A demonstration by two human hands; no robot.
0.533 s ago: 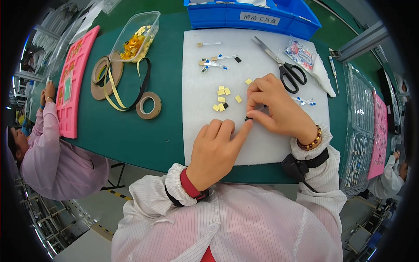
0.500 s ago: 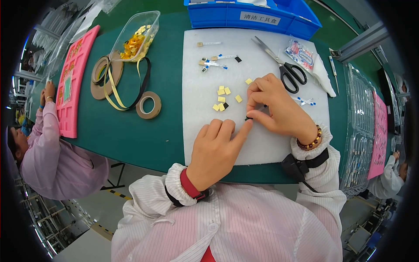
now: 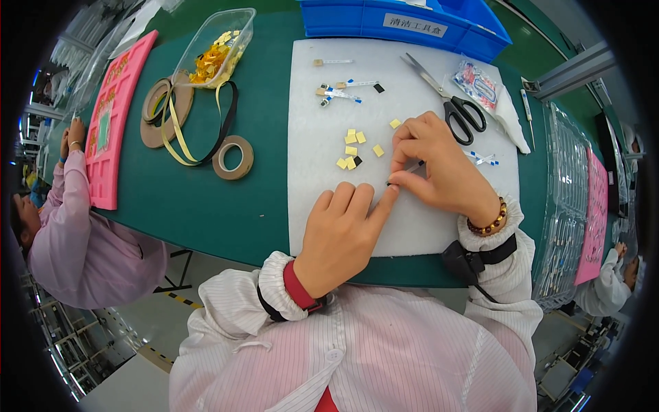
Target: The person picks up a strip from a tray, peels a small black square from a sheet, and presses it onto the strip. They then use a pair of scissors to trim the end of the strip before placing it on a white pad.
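Observation:
Above the white foam sheet (image 3: 312,220), my two hands meet at the fingertips. A tiny black piece (image 3: 390,183) shows between them, mostly covered by the fingers. My right hand (image 3: 439,165) pinches it with thumb and forefinger. From the other side the forefinger of my left hand (image 3: 343,237) presses on it; the left thumb is hidden. Small yellow squares (image 3: 351,150) are scattered left of the hands, with a black square (image 3: 357,161) beside them. Short white-and-blue flat cables (image 3: 340,94) lie farther back, and more flat cables (image 3: 485,159) are partly behind my right hand.
Black-handled scissors (image 3: 463,118) and a plastic packet (image 3: 475,86) lie at the back right, before a blue bin (image 3: 405,24). To the left are tape rolls (image 3: 233,158), a clear tub (image 3: 245,41) and a pink tray (image 3: 103,175). Clear trays (image 3: 559,226) stand right. A co-worker (image 3: 89,247) sits left.
The table things appear slightly higher in the picture, as the view has shifted a little. Less of the black piece shows between my fingertips. Both hands keep nearly the same pose.

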